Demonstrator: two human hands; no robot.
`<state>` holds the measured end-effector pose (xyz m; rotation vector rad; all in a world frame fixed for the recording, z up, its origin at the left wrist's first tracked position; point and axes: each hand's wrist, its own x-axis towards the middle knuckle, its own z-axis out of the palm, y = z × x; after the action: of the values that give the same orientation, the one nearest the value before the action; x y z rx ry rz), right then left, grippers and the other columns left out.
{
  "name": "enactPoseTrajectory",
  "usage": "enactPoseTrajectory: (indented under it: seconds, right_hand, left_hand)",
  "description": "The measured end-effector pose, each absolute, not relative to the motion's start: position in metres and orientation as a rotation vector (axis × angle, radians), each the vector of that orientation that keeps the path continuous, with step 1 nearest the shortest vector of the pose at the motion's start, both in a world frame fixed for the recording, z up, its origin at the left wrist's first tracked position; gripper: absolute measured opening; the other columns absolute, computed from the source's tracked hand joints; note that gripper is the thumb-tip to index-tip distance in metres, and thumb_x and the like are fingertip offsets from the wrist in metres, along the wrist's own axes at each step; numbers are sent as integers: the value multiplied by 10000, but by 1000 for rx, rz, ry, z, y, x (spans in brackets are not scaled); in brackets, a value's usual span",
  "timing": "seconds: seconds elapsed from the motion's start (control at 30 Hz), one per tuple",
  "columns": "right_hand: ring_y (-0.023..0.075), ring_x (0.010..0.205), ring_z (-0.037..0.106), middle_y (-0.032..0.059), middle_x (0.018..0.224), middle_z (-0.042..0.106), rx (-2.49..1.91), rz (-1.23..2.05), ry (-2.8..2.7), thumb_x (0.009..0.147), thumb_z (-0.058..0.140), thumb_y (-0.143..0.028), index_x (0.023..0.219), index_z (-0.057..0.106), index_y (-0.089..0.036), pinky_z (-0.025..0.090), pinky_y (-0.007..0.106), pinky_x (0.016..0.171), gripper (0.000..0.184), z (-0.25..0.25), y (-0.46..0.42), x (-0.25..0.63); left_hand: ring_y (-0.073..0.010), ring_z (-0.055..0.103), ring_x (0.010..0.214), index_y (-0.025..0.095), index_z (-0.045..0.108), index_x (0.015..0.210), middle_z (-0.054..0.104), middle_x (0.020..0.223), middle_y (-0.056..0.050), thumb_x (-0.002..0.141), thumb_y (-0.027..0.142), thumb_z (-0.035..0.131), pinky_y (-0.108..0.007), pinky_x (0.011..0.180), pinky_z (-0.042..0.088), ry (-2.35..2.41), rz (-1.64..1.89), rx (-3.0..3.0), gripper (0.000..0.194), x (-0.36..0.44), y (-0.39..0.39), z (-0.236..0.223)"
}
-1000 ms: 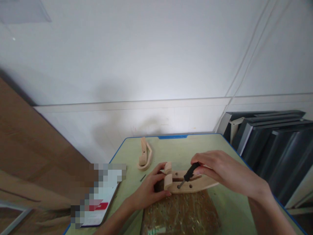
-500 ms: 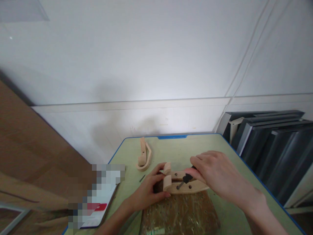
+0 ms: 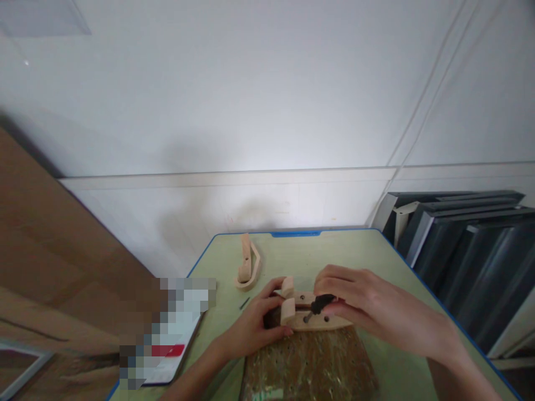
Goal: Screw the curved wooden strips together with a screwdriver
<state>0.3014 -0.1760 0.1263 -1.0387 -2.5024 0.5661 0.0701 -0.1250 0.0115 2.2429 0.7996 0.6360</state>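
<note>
A pale wooden assembly (image 3: 298,318) with drilled holes stands on its edge near the middle of the green table (image 3: 368,250). My left hand (image 3: 254,323) grips its rounded left end, fingers wrapped round it. My right hand (image 3: 363,306) is closed on a small screwdriver (image 3: 318,305) with a black handle. The screwdriver's metal tip rests at a hole in the side of the wooden assembly. My right hand hides most of the handle and the right end of the wood.
A second curved wooden part (image 3: 247,270) lies at the table's far left. A small dark screw (image 3: 244,303) lies near my left hand. A brown perforated board (image 3: 309,362) sits in front. A booklet (image 3: 175,345) lies at the left edge, dark panels (image 3: 468,234) lean at right.
My right hand has slid left and closed further over the screwdriver handle, turning it at the hole. My left hand and the wooden assembly stay in place.
</note>
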Motion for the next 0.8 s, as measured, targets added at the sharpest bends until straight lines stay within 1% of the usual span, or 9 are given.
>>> enactPoseTrajectory:
  seconds: [0.07, 0.13, 0.23, 0.4, 0.53, 0.63, 0.8]
  right_hand:
    - [101, 933, 508, -6, 1039, 546, -994, 598, -2515, 865, 398, -145, 1074, 515, -263, 381, 220, 783, 267, 129, -176, 307]
    - [103, 967, 502, -3, 1067, 552, -959, 617, -2534, 862, 390, -115, 1145, 483, -281, 379, 221, 811, 341, 130, -176, 310]
    - [100, 951, 511, -16, 1042, 571, -964, 625, -2540, 859, 400, -115, 1149, 483, -294, 382, 218, 807, 351, 130, -176, 312]
    - [99, 880, 522, -17, 989, 580, -1010, 548, -2559, 875, 388, -187, 1088, 512, -269, 382, 218, 752, 260, 129, -176, 311]
    - [112, 787, 523, -19, 871, 583, -1114, 439, -2577, 880, 381, -277, 988, 539, -243, 363, 238, 671, 194, 126, -176, 310]
    - [130, 732, 514, -16, 792, 577, -1210, 287, -2586, 877, 375, -333, 916, 534, -218, 329, 266, 644, 200, 124, -176, 309]
    - [140, 641, 480, -19, 715, 552, -1282, 24, -2564, 891, 327, -345, 754, 474, -202, 273, 278, 599, 247, 120, -175, 305]
  left_hand:
    - [-261, 332, 1208, 188, 581, 1063, 329, 1321, -68, 702, 363, 621, -344, 1010, 277, 806, 629, 2246, 403, 70, -125, 12]
    - [-266, 335, 1204, 188, 590, 1052, 336, 1317, -69, 702, 364, 617, -352, 1007, 281, 812, 616, 2246, 392, 70, -125, 13]
    - [-265, 338, 1203, 188, 592, 1055, 337, 1318, -68, 703, 361, 616, -349, 1007, 280, 832, 599, 2246, 393, 70, -126, 15]
    - [-263, 334, 1206, 199, 584, 1071, 328, 1323, -63, 697, 373, 622, -346, 1012, 271, 839, 596, 2253, 414, 70, -126, 15]
    - [-267, 327, 1209, 200, 581, 1078, 324, 1326, -61, 703, 363, 618, -358, 1012, 274, 830, 604, 2241, 410, 71, -126, 15]
    - [-274, 324, 1211, 200, 582, 1077, 317, 1332, -60, 698, 366, 621, -366, 1015, 271, 841, 607, 2235, 415, 71, -126, 14]
    - [-261, 327, 1211, 201, 590, 1053, 324, 1322, -54, 696, 363, 628, -345, 1016, 271, 830, 610, 2247, 394, 70, -126, 13]
